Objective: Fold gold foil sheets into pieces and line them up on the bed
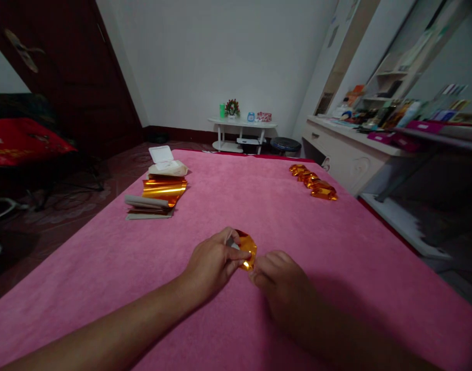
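Note:
A piece of shiny gold foil paper [248,248], partly folded with a pale grey inner side, is between my hands near the middle of the pink cloth. My left hand [213,260] has its fingers closed on the paper's left part. My right hand [280,281] is curled, with thumb and fingertips pinching its lower right edge. Finished-looking folded gold foil pieces [313,181] lie in a row at the far right. To the left, a stack of gold foil sheets [164,190] curls up, with greyish backing sides [147,202] showing.
An opened white box [162,154] on a pale packet [170,168] stands behind the foil stack. The pink cloth [236,196] covers the work surface. A cluttered white dresser [348,141] stands right, a small white table [241,123] at the wall, a red-covered chair [27,141] left.

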### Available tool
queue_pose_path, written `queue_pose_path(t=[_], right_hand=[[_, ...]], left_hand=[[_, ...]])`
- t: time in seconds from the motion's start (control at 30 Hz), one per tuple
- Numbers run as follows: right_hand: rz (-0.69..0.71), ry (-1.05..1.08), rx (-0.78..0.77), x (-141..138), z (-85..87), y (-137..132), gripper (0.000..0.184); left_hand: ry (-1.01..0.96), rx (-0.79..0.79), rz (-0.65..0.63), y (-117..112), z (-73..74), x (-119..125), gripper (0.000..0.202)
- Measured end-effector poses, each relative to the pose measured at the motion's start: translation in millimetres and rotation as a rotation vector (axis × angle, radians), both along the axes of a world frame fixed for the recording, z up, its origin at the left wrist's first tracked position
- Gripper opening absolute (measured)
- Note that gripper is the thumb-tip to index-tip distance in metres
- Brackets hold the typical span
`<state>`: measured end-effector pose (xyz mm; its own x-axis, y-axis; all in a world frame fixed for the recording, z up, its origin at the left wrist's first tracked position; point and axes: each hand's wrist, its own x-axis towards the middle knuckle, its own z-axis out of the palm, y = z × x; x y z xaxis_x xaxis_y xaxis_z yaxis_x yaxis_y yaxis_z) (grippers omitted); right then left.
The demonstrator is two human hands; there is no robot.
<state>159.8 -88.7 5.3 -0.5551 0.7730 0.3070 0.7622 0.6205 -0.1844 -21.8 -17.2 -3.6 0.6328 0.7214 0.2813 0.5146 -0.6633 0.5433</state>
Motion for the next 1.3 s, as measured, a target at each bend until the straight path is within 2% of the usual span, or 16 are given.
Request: queue_pose_path(t=[0.13,0.2,0.37,0.5,0.67,0.83,0.93,1.03,1.13,1.2,1.3], right_hand=[[-0.041,0.089,-0.079,3,7.9,2,0.016],[-0.036,0.154,-0.066,3,12.9,6,0.016],[0.063,0.196,-0.032,1,8.5,11,0.034],[0.056,0.168,-0.068,-1,-1.9,9,0.034],[0.024,0.136,-0.105,-2,-3.8,7,0.03],[0.015,0.133,-0.105,-1,-3.0,7,0.031],[0.002,0.143,-0.119,-2,0.2,6,0.031],[-0.054,0.153,-0.13,-5,4.2,6,0.022],[-0.128,0.122,-0.084,-9,4.4,7,0.011],[-0.173,0.043,-0.001,-13,1.5,9,0.014],[-0.22,-0.13,0.159,-22,-3.4,11,0.019]], left_hand=[[0.011,0.012,-0.003,1,-1.4,0,0.019],[0.011,0.018,-0.005,1,-0.7,0,0.02],[0.001,0.013,-0.026,0,0.6,-1,0.022],[-0.007,0.007,-0.043,2,-2.1,-1,0.032],[-0.046,-0.021,-0.061,2,1.2,-1,0.047],[-0.072,-0.025,-0.09,2,8.2,-2,0.037],[-0.053,0.022,-0.074,3,3.0,-2,0.04],[-0.071,0.056,-0.068,4,-3.4,-2,0.045],[-0.16,0.081,-0.097,3,-3.0,-5,0.044],[-0.249,0.115,-0.094,4,1.6,-10,0.042],[-0.343,0.164,0.005,11,9.9,-19,0.042]])
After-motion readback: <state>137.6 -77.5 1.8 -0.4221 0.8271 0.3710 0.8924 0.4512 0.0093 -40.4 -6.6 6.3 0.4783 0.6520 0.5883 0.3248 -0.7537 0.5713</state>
